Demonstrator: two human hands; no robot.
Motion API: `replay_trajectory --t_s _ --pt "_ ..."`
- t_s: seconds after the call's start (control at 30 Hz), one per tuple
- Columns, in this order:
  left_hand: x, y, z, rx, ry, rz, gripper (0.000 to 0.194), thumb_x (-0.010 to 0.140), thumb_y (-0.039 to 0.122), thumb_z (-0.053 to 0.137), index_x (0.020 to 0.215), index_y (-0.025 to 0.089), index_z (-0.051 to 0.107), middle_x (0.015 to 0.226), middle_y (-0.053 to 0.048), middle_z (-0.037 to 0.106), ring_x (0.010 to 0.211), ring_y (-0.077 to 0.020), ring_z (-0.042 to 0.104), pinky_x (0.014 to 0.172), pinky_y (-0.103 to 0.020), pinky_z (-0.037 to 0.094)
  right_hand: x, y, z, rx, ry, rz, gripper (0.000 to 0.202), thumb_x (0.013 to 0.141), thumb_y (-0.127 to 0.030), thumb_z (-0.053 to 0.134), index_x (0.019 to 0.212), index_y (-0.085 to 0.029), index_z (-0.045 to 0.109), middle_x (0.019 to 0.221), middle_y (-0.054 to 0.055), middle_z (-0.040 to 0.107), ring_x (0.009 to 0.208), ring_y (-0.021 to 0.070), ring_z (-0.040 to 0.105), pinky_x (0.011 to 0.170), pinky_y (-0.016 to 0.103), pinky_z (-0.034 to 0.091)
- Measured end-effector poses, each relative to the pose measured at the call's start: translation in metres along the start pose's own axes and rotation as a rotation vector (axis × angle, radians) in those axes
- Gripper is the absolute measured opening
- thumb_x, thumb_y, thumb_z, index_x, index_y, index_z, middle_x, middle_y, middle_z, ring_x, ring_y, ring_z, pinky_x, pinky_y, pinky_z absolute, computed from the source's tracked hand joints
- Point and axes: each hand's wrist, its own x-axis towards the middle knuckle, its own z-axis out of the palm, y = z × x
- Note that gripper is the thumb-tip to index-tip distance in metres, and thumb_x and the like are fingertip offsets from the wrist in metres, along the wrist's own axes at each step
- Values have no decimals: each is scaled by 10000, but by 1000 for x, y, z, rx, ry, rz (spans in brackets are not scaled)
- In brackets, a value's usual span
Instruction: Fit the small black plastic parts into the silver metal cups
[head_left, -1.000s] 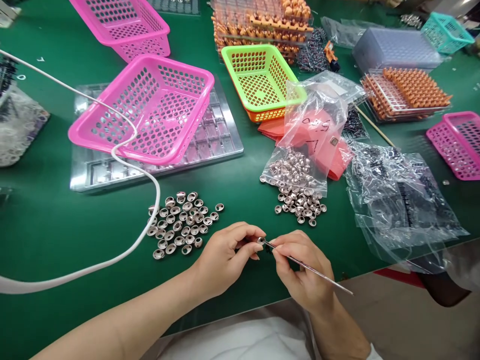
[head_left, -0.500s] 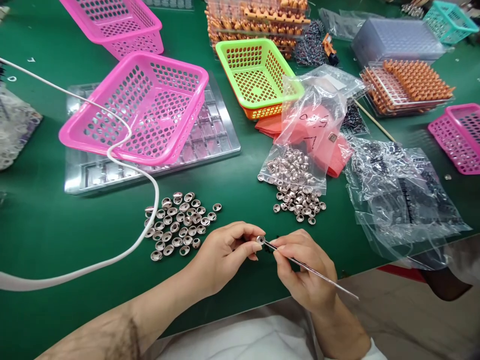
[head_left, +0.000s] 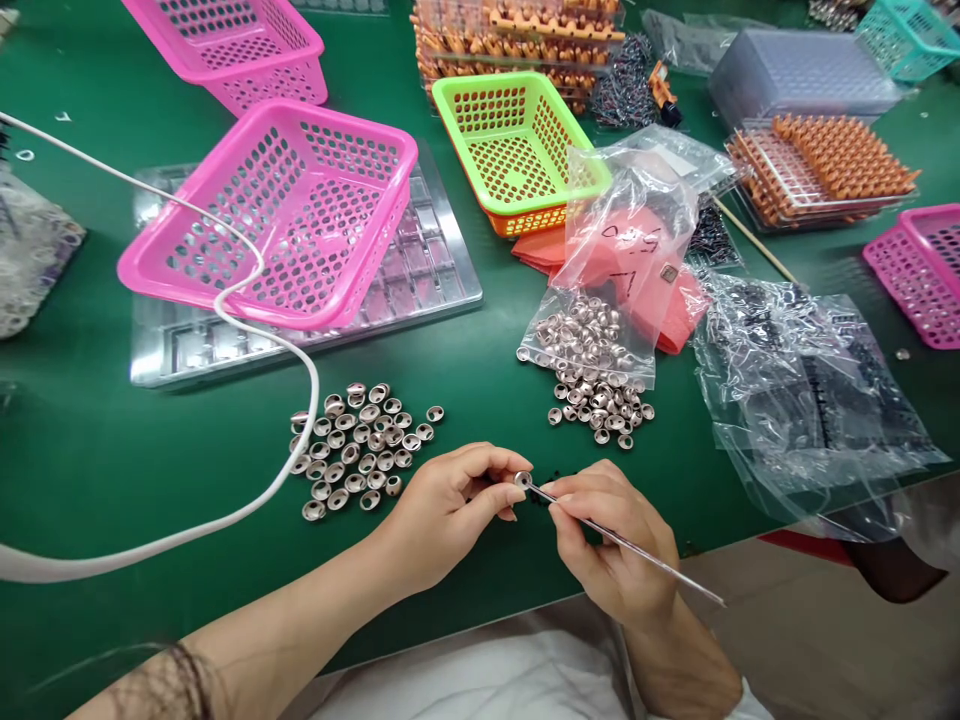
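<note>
A small round metal cup (head_left: 523, 480) is pinched between the thumb and fingertips of my left hand (head_left: 457, 505). My right hand (head_left: 619, 540) holds a thin metal rod (head_left: 645, 554) like a pen, its tip at the cup's opening. Small black bits (head_left: 556, 476) lie on the table behind my fingertips, partly hidden. Left of my hands, many like cups (head_left: 350, 453) are spread out, mostly with the hollow side up. A second heap of cups (head_left: 604, 400) spills from a clear bag (head_left: 637, 230) beyond my right hand.
A pink basket (head_left: 285, 215) rests on a clear tray (head_left: 442, 270), with a white cable (head_left: 311, 385) across it. A green basket (head_left: 517, 150) stands behind. At right lie plastic bags (head_left: 810, 380), a wooden stick (head_left: 757, 240) and orange parts (head_left: 847, 160).
The outer end of the rod has shifted slightly right and down with my right hand. My left hand keeps its pinch on the cup, nearly unmoved.
</note>
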Motion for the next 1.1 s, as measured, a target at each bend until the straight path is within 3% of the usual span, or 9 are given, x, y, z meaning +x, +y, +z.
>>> replay_trajectory --t_s 1.1 --pt "-1 0 1 3 6 -5 145 875 223 645 964 142 725 854 -38 663 697 -126 661 650 -227 606 1 -1 0 -38 -7 -24 360 858 4 656 1140 -212 599 990 72 774 834 188 732 686 347 541"
